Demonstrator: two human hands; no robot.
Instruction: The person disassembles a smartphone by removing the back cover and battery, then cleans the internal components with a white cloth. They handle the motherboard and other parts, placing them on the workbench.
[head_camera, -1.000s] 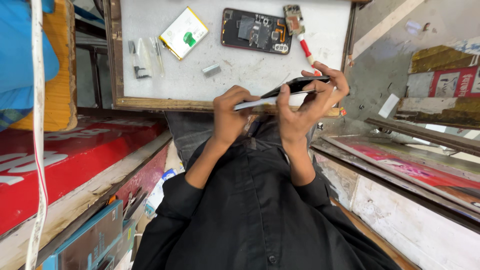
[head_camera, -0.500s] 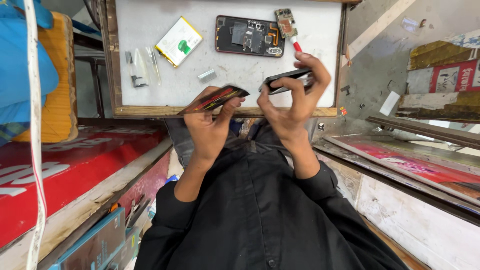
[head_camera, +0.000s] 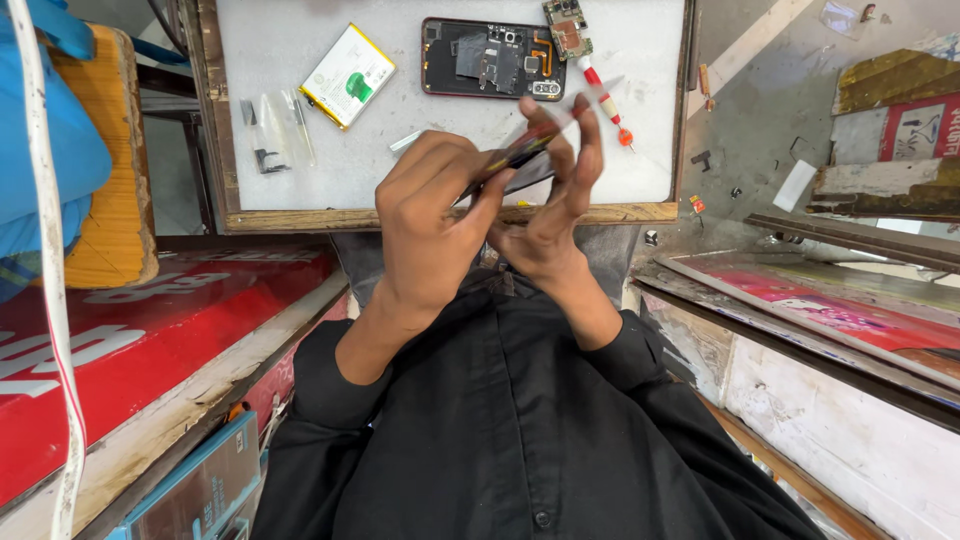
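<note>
With both hands (head_camera: 500, 210) clamped on the phone panel (head_camera: 515, 160), I see its long axis tilting up-right, left hand (head_camera: 430, 225) nearer.

Thin dark phone panel (head_camera: 520, 160), edge-on and tilted. Raised above white work tray (head_camera: 300, 180). Pinched between both hands.

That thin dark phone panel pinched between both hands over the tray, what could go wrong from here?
1. The thin dark phone panel is held only by fingertips of the left hand and right hand; twisting could crack it.
2. If the grip slips, it may drop onto the opened phone body or loose circuit board below.
3. The red-and-white screwdriver lies near the white tray's wooden rim and could be knocked off.
</note>
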